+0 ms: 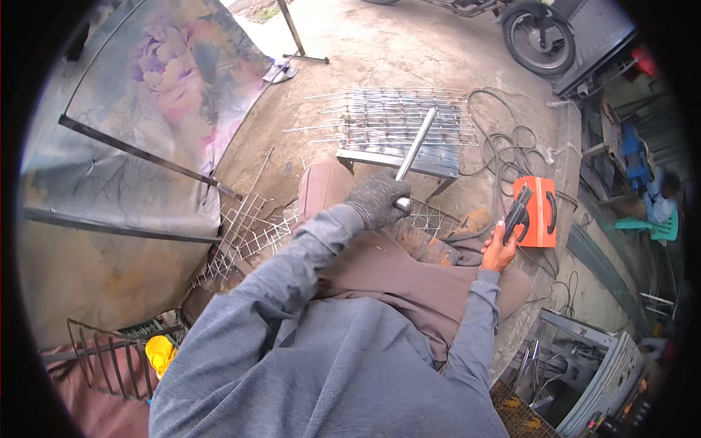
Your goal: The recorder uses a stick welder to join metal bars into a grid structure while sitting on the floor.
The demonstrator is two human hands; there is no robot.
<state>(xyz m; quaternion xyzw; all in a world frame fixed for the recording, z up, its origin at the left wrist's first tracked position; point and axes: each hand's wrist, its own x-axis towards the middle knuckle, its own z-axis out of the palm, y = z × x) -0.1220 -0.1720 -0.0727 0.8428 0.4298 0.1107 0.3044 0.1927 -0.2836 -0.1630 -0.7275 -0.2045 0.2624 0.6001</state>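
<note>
My left hand (378,201), in a dark grey glove, is closed round a silvery metal bar (418,142) that slants up and to the right over a low metal stool (394,158). A wire mesh panel (358,117) of crossed thin rods lies across the stool's top. My bare right hand (498,252) grips a black welding electrode holder (517,212). Just behind it is an orange welding shield (542,232) with a black handle; whether my fingers touch the shield cannot be seen. Between my knees is a brown, worn block-like piece (420,244), partly hidden.
A dark cable (504,150) coils on the concrete floor right of the stool. Loose mesh (252,241) lies left of my knee, beside a metal frame and a flowered sheet (171,73). A motorcycle wheel (539,40) stands far right. Steel frames (577,328) sit at lower right.
</note>
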